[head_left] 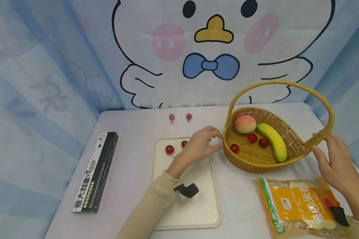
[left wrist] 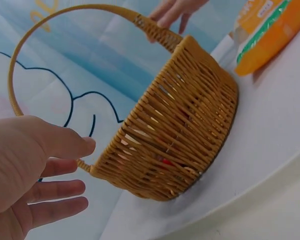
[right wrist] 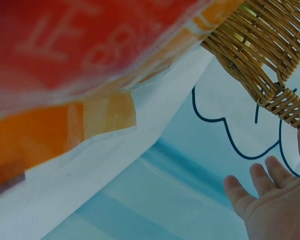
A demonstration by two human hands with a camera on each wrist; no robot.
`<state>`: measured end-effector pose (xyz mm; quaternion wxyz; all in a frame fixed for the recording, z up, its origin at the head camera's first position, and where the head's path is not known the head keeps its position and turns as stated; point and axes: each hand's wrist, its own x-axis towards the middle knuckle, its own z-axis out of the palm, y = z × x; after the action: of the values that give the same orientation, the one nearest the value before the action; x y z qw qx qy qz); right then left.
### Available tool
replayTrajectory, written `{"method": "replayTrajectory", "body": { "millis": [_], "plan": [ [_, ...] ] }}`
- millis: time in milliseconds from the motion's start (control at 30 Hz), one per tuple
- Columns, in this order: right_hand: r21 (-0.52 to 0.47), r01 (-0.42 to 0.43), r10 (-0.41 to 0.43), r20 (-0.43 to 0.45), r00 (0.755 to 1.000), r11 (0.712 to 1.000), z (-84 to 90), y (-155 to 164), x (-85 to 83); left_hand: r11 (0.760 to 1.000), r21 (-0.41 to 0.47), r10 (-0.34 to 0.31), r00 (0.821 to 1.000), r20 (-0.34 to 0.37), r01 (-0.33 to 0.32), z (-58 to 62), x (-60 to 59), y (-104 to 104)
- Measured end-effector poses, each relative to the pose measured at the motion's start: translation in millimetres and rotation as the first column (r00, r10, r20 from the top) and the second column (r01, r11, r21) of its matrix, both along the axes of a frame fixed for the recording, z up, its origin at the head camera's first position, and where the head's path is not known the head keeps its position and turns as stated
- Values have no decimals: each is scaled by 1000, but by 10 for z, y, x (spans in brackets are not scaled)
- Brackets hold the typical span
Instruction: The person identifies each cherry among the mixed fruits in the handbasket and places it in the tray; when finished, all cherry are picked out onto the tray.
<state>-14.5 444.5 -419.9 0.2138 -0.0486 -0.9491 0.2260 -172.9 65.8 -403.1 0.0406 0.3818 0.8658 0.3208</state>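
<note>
A wicker basket (head_left: 257, 167) with a tall arched handle stands at the right of the table. In it lie a peach (head_left: 245, 124), a banana (head_left: 273, 141) and several cherries (head_left: 263, 142). My left hand (head_left: 198, 144) reaches over a cream tray (head_left: 194, 212) to the basket's left end. Its fingers are loosely extended; the left wrist view shows the thumb and index finger beside the handle's base. My right hand (head_left: 336, 162) is at the opposite handle base, touching it, with other fingers spread away in the right wrist view. Cherries (head_left: 169, 149) lie on the tray, partly hidden by my left hand.
An orange bag of grain (head_left: 299, 205) lies in front of the basket, beside my right wrist. At the left is a black and white pasta box (head_left: 95, 172). Two lollipops (head_left: 172, 117) lie behind the tray. A printed curtain (head_left: 209, 89) rises behind the table.
</note>
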Motion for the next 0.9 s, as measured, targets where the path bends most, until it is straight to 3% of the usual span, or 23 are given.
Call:
{"method": "replayTrajectory", "body": {
  "millis": [267,900],
  "plan": [
    [2,-7,7,-4,1000,1000,-5,16,0,996,79,-43,999,-29,46,71,25,167],
    [-7,-8,8,16,1000,1000,-7,55,-2,990,113,-87,996,-4,87,97,58,441]
  ]
}}
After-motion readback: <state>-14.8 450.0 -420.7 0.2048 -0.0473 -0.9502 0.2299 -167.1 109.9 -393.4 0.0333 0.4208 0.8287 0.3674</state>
